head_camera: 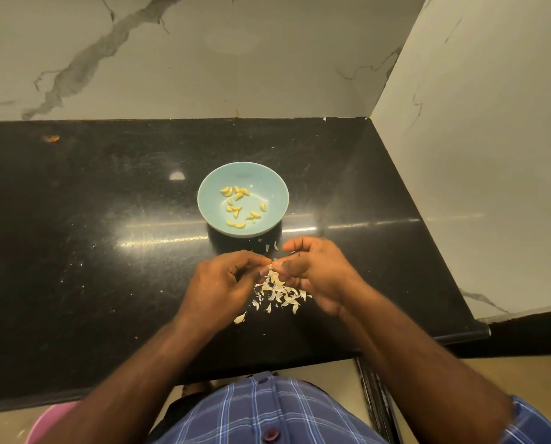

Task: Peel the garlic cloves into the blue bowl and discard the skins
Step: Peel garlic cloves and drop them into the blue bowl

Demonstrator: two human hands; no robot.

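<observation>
Pinching one small clove (271, 263) at frame centre, left hand (222, 283) and right hand (312, 270) both grip it; judged light, slippery, papery-skinned, best held at its ends.

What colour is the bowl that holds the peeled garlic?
The bowl is pale blue, plain, with no pattern. It shows in the head view.

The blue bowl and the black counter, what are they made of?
Bowl: probably glazed ceramic, smooth and softly glossy; could be plastic. Counter: likely polished stone such as granite, black, speckled, mirroring the lights.
</observation>
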